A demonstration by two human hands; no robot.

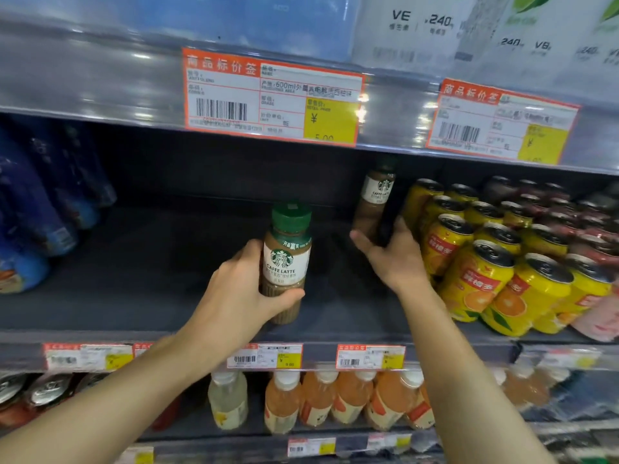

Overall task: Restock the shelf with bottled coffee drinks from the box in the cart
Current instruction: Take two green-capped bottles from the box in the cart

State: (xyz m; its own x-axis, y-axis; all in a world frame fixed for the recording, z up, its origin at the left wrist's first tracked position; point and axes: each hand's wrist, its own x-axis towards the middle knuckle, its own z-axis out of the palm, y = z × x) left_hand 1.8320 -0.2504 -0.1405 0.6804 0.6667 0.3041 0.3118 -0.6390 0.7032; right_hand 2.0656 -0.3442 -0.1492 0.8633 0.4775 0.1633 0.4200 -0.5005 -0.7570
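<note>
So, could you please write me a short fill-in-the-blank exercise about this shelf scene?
1. The left hand grips a coffee bottle whose cap is ____.
2. The right hand reaches a second coffee bottle standing just left of the ____ cans.
3. The label on the held bottle reads CAFFE ____.
4. The bottles on the shelf below hold an ____ drink.

Missing words: green; yellow; LATTE; orange

Counts: 2 latte bottles, one in the left hand, one by the right. 2 hands. 2 big price tags on the upper rail. Yellow cans: roughly a dozen, back rows unclear. Orange bottles below: about 5.
</note>
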